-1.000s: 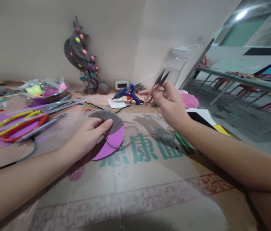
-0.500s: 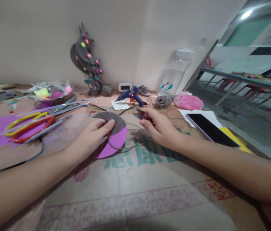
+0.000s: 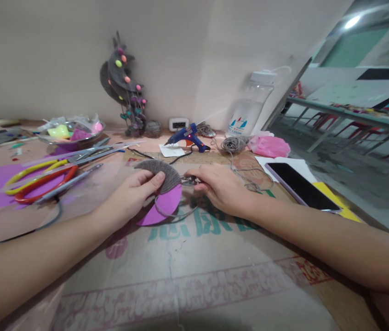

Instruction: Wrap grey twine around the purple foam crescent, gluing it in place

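My left hand pinches a purple crescent-shaped cutout, thumb on top. Its upper part is wrapped in grey yarn; the lower tip is bare purple. A loose grey strand loops over the bare part and runs toward my right hand. My right hand is closed on a small dark, shiny object, whose exact kind I cannot make out. That object's tip is close to the crescent's right edge; whether they touch is unclear.
Behind stand a blue glue gun, a small clock, a water bottle and a yarn ball. Scissors and a bowl of craft bits lie left. A phone rests right. A decorated moon leans on the wall.
My right hand has moved down and left with the small dark object, bringing it close to the crescent's edge. My left hand and the crescent stay nearly where they were.
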Demonstrator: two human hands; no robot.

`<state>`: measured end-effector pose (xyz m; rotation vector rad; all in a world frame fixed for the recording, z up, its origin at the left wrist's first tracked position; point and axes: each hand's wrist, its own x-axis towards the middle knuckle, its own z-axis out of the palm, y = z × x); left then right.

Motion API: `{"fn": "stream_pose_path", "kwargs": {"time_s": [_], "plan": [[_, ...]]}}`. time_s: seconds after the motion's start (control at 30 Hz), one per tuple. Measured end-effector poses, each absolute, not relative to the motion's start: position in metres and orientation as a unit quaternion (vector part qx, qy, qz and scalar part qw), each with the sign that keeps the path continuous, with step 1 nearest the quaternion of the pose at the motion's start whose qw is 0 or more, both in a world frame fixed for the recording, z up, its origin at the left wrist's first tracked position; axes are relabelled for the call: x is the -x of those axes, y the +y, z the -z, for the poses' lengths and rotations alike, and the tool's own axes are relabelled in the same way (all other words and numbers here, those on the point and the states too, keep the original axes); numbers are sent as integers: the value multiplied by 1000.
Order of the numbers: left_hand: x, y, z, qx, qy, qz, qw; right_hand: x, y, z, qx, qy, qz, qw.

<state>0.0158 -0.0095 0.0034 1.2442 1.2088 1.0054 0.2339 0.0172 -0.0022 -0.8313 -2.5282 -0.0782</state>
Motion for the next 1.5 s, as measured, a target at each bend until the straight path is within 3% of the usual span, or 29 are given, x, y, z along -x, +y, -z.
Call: {"fn": "stream_pose_path", "kwargs": {"time_s": [0.67,0.83,1.03,1.5], "plan": [[-14,-7,-1,-519,506,-412,553,-233,17,1,293,-923,85,235],[-15,-7,-1,-522,509,-417,542,-234,18,1,301,-922,69,235],[-15,-6,1,-526,509,-427,531,-237,19,6,340,-889,25,306],[-16,-6,1,-510,496,-452,539,-237,19,5,323,-902,38,285]]}}
